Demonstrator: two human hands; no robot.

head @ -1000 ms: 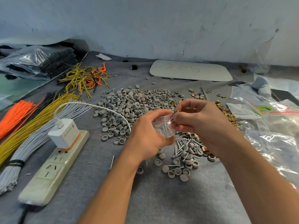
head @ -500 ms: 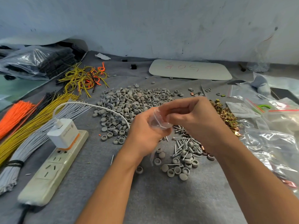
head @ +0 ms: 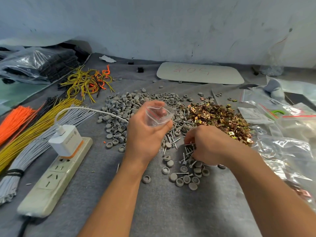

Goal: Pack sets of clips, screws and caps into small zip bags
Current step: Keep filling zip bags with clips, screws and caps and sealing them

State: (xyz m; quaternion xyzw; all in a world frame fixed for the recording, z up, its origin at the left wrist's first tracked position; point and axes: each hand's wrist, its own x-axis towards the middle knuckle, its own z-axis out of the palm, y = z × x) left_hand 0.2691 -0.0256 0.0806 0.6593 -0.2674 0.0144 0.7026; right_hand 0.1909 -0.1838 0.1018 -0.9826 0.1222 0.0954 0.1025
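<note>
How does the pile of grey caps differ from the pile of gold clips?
The grey caps are dull and round; the gold clips are shiny and roughly square. The caps lie behind the left hand, which holds a small bag; the clips lie beyond the right hand. Both are loose heaps on the grey cloth, beside the screws.
</note>
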